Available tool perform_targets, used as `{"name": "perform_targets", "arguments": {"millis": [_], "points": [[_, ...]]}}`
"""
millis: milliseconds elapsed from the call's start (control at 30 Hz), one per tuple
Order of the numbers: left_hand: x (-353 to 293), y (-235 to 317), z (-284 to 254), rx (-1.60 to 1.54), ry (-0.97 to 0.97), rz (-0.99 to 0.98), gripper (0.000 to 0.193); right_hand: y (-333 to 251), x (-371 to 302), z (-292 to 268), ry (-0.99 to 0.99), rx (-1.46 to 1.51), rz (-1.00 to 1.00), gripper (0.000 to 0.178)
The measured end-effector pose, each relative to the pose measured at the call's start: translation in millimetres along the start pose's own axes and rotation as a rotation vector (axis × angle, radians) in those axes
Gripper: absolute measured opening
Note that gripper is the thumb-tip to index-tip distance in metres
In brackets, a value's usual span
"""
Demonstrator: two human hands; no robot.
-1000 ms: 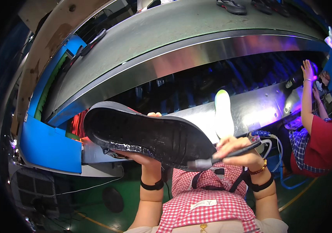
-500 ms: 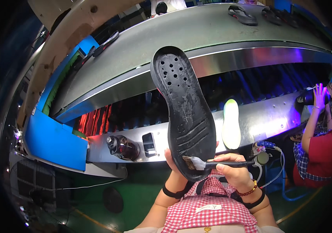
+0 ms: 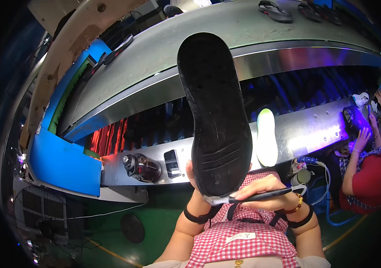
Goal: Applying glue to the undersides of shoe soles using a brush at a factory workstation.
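A black shoe sole (image 3: 215, 120) stands tilted up before me, its inner face toward me and the end with grooves lowest. My left hand (image 3: 192, 176) grips it by the lower left edge; most of that hand is hidden behind the sole. In my right hand (image 3: 266, 192) is a brush (image 3: 262, 195) with a black handle, pinched between thumb and fingers. Its pale bristles touch the bottom rim of the sole. A pale tube meets the far end of the handle.
On the metal ledge lie a white-green insole (image 3: 267, 138), a dark bottle (image 3: 142, 168) and a phone-like black object (image 3: 172, 164). Behind runs a green conveyor belt (image 3: 155, 58) with shoe parts (image 3: 275, 11). At right, a person in red (image 3: 373, 178) handles a dark shoe.
The sole has tipped, so its inner face looks darker and its top end sits higher. The brush has moved from the inner face down to the bottom rim.
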State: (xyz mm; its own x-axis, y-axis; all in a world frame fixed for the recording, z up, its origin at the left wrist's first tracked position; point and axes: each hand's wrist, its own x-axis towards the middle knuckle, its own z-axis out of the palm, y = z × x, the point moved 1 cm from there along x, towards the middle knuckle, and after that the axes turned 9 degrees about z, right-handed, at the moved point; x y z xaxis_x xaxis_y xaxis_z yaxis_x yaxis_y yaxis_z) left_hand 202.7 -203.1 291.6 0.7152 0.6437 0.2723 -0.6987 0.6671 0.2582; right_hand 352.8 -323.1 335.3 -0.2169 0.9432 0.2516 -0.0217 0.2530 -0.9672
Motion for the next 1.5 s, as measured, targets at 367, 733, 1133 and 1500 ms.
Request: {"name": "perform_targets", "arguments": {"millis": [367, 733, 1133, 1500], "points": [[-1, 14, -10, 0.111, 0.074, -0.015, 0.067, -8, -1, -16, -0.215, 0.035, -0.095, 0.025], [-2, 31, 31, 0.414, 0.426, -0.385, 0.047, -8, -2, -22, -0.191, -0.103, -0.093, 0.025], [5, 39, 44, 0.566, 0.407, -0.670, 0.049, -23, -4, -28, -0.345, -0.353, 0.014, 0.026], [-4, 42, 35, 0.646, 0.239, -0.769, 0.054, -40, -8, -40, -0.469, -0.724, 0.119, 0.020]]}}
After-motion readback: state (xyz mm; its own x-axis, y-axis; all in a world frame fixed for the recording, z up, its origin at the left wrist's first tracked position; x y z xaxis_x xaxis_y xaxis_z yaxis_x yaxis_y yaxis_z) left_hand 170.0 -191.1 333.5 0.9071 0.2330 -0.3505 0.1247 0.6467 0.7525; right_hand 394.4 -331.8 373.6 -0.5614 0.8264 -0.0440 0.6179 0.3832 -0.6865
